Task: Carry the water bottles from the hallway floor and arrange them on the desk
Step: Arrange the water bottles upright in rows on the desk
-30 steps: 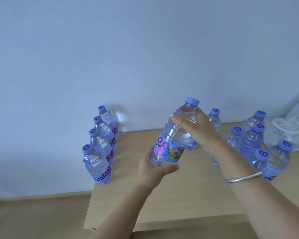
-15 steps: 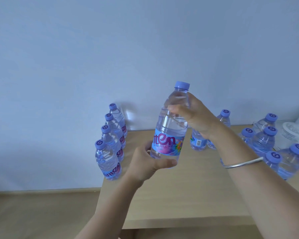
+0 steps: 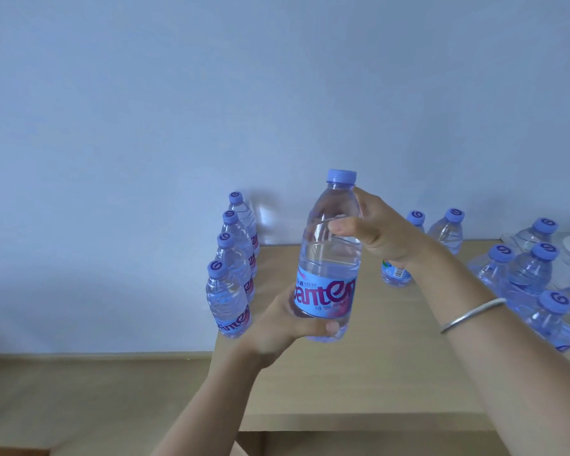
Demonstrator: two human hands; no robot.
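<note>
Clear plastic water bottle (image 3: pixel 329 258) stands upright above the wooden surface (image 3: pixel 375 373), left hand (image 3: pixel 287 327) grasping its base, right hand (image 3: pixel 375 232) fingers (image 3: pixel 341 228) grasping its shoulder; four bottles (image 3: pixel 232 268) line the left edge.

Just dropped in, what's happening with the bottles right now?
A person holds one clear plastic water bottle with a blue cap upright above the light wooden desk. The left hand grips its base, the right hand its shoulder. A row of four matching bottles stands along the desk's left edge; more stand at right.
</note>
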